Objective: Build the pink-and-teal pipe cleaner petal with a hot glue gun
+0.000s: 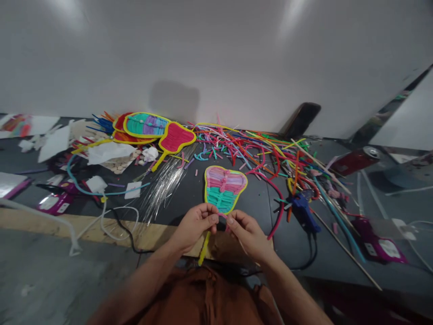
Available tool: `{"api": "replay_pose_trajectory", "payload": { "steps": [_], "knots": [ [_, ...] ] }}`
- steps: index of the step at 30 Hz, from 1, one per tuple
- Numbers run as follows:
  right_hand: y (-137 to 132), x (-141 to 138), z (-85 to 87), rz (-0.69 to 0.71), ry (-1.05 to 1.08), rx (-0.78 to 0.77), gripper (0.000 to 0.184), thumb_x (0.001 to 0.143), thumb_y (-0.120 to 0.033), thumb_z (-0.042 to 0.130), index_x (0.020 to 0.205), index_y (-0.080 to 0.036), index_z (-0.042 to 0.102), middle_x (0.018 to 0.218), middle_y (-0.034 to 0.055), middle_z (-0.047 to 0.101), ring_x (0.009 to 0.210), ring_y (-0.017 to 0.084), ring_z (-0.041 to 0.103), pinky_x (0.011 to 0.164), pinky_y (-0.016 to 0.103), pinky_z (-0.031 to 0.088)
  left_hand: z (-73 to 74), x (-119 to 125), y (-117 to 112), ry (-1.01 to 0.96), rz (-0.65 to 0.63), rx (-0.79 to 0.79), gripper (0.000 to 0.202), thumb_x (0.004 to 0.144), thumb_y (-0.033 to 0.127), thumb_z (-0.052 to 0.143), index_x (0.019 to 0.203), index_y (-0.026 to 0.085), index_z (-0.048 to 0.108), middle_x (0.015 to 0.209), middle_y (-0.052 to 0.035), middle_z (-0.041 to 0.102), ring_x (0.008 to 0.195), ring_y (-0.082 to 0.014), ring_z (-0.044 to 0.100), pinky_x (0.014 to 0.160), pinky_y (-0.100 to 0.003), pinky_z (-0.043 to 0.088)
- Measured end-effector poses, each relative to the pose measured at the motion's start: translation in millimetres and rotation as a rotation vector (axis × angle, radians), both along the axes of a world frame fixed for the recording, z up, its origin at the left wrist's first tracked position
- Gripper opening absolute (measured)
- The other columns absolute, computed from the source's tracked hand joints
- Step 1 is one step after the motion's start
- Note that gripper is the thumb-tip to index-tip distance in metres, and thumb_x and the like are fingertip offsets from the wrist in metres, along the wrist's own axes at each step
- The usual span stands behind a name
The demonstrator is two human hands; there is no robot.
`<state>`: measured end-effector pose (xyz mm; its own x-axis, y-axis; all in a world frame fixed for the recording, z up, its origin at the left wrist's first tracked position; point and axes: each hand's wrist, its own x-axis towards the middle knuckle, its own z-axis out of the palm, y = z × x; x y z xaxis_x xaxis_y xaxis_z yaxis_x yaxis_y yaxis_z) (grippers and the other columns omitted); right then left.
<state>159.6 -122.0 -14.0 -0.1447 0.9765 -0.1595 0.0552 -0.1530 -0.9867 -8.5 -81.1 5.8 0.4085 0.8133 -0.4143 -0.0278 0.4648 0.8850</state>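
A wing-shaped piece made of pipe cleaners [225, 187], with a yellow outline, pink and lilac above and teal below, lies on the dark table in front of me. At its narrow lower end, my left hand [199, 223] is closed in a pinch, thumb against fingers. My right hand [245, 230] pinches just to the right of it. A short pink pipe cleaner [221, 215] runs between both sets of fingertips. Below my left fingers a yellow stem [204, 248] hangs over the table edge; its upper end is hidden by the hand.
Finished-looking pipe-cleaner shapes [176, 137] lie at the back left. Loose pipe cleaners [237, 144] spread along the wall. Thin clear strands [165, 180] lie left of my hands. A blue glue gun [304, 212], a red can [356, 160] and a dark phone-like slab [302, 118] stand right.
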Motion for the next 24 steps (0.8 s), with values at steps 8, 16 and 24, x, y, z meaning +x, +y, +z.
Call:
{"api": "replay_pose_trajectory", "payload": {
  "steps": [8,16,24],
  "knots": [
    [11.2,39.0,16.3,-0.21,-0.389,0.176,0.031,0.084,-0.048,0.053,0.076,-0.019,0.057,0.063,-0.0008,0.055,0.057,0.012,0.049,0.053,0.021,0.04,25.9,-77.1,76.8,1.212,0.137,0.772,0.028,0.087,0.019,0.043,0.107,0.018,0.063,0.113,-0.01,0.063,0.107,-0.0217,0.057,0.093,-0.033,0.044],
    [12.0,33.5,15.3,-0.108,-0.483,0.218,0.032,0.086,-0.048,0.049,0.075,-0.019,0.057,0.06,-0.0012,0.053,0.054,0.012,0.049,0.05,0.021,0.041,17.4,-140.7,174.4,1.621,0.056,0.361,0.023,0.082,0.023,0.052,0.093,0.015,0.07,0.102,-0.0156,0.07,0.097,-0.029,0.064,0.081,-0.036,0.048],
    [50.9,61.5,17.5,-0.257,-0.743,0.325,0.029,0.084,-0.044,0.049,0.083,-0.019,0.062,0.062,0.0017,0.061,0.054,0.015,0.054,0.053,0.025,0.044,29.2,-140.6,165.6,1.715,0.122,0.438,0.034,0.09,0.022,0.037,0.113,0.011,0.059,0.103,-0.0208,0.068,0.096,-0.0325,0.064,0.075,-0.039,0.047]
  ]
}}
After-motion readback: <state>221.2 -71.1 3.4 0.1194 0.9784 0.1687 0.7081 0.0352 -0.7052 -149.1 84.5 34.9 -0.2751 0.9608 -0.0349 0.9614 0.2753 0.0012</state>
